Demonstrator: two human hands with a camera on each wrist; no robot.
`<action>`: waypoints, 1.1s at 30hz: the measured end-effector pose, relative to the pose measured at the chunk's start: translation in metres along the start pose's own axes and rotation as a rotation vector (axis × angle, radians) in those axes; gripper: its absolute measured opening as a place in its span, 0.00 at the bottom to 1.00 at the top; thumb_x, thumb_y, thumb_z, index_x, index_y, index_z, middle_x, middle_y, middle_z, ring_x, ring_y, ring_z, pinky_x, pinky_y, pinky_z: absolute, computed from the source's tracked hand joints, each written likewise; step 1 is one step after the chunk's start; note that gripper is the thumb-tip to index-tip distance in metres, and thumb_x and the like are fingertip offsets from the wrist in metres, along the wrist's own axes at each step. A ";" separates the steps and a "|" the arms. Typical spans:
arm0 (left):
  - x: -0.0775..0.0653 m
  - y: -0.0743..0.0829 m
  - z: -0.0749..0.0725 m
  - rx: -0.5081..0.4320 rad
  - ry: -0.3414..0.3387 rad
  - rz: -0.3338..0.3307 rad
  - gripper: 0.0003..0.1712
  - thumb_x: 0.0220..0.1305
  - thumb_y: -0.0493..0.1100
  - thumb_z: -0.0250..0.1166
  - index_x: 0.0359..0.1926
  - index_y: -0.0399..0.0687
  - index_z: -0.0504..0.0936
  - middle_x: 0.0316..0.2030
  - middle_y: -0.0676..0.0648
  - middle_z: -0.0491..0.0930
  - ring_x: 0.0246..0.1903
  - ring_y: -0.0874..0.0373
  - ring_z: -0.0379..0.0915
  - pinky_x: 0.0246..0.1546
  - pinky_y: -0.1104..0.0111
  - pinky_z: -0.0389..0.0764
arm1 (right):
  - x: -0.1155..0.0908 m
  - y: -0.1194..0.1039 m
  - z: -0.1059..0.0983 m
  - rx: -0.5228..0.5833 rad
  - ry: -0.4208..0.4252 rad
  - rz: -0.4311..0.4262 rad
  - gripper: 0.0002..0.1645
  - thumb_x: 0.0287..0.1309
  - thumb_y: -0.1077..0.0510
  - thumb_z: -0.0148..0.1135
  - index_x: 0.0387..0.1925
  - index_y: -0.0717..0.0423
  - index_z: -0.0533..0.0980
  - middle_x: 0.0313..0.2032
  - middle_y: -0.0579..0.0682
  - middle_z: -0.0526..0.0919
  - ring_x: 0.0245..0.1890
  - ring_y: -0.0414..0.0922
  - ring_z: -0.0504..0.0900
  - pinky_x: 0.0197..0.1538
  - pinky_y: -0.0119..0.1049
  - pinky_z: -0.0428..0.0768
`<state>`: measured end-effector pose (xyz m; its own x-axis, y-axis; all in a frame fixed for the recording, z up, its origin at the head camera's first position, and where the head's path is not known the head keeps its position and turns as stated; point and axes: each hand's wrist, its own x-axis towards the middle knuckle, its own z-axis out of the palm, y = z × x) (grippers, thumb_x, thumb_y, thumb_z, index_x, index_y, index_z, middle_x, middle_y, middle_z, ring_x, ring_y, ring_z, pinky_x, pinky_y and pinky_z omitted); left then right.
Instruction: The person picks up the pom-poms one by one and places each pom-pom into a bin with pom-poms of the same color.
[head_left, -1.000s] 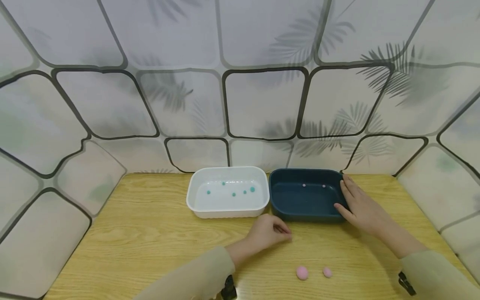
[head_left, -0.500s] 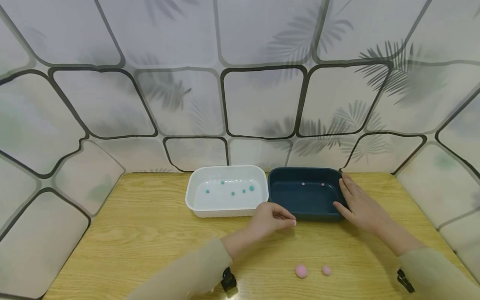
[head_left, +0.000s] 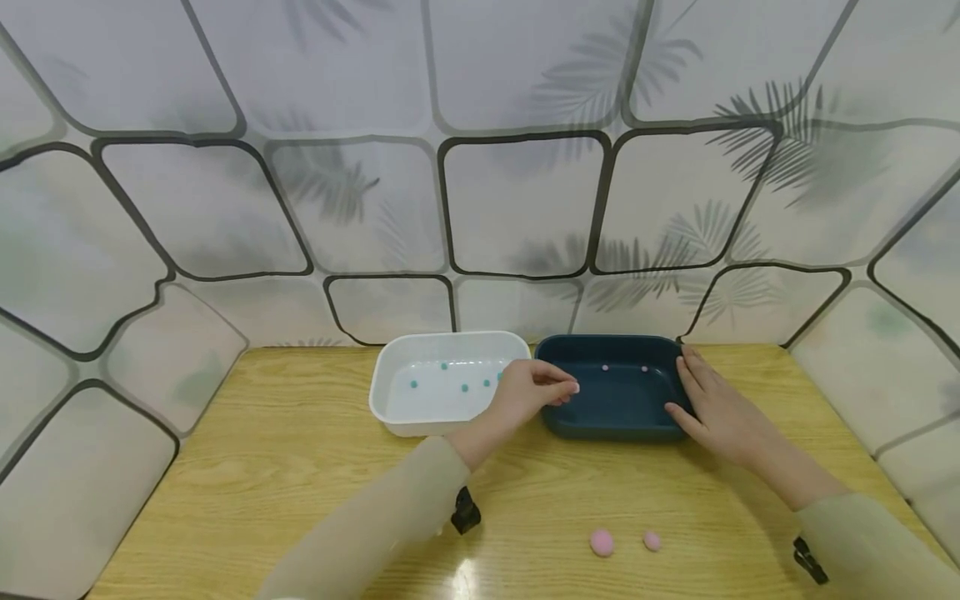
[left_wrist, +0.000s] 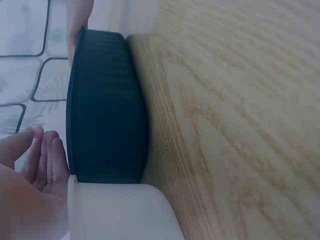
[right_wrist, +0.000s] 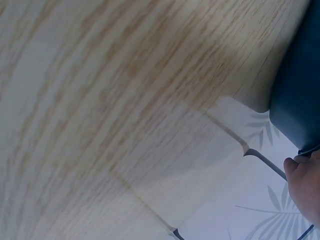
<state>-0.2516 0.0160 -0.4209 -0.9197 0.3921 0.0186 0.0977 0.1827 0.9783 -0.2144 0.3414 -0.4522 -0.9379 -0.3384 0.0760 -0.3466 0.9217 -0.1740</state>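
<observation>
Above the navy rectangular tray's (head_left: 618, 408) left part, the left hand (head_left: 527, 387) is pinching, any held thing unclear; the right hand (head_left: 723, 421), fingers extended, is touching its right rim.

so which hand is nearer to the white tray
Left. The left hand is at the right end of the white tray; the right hand is farther off, touching the right end of the neighbouring dark blue tray.

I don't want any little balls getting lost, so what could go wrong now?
Two pink balls lie loose on the table, so they might roll away. Also, the left hand reaches over the white tray's corner; a bump could perhaps scatter the teal balls inside.
</observation>
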 end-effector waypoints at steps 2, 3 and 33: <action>0.006 0.000 -0.001 -0.006 0.016 0.003 0.10 0.70 0.35 0.72 0.45 0.31 0.91 0.41 0.31 0.91 0.45 0.31 0.87 0.50 0.49 0.91 | 0.000 0.000 0.000 0.004 0.000 0.002 0.52 0.79 0.43 0.56 0.80 0.77 0.47 0.82 0.76 0.44 0.83 0.70 0.45 0.79 0.69 0.58; 0.009 0.001 -0.002 -0.009 0.022 0.002 0.09 0.70 0.35 0.72 0.45 0.31 0.91 0.41 0.31 0.91 0.44 0.32 0.88 0.50 0.50 0.91 | 0.000 0.000 0.000 0.007 0.000 0.003 0.52 0.80 0.43 0.56 0.81 0.77 0.47 0.82 0.76 0.44 0.84 0.70 0.45 0.79 0.68 0.58; 0.030 0.005 0.002 0.199 0.102 -0.072 0.07 0.69 0.37 0.73 0.42 0.36 0.93 0.36 0.38 0.93 0.37 0.44 0.92 0.42 0.57 0.93 | 0.001 -0.002 -0.002 0.006 -0.008 0.005 0.53 0.80 0.42 0.54 0.81 0.77 0.46 0.82 0.75 0.43 0.83 0.70 0.45 0.80 0.68 0.57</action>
<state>-0.2777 0.0308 -0.4161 -0.9598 0.2800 -0.0185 0.0944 0.3845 0.9183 -0.2147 0.3395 -0.4500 -0.9398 -0.3350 0.0676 -0.3417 0.9223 -0.1807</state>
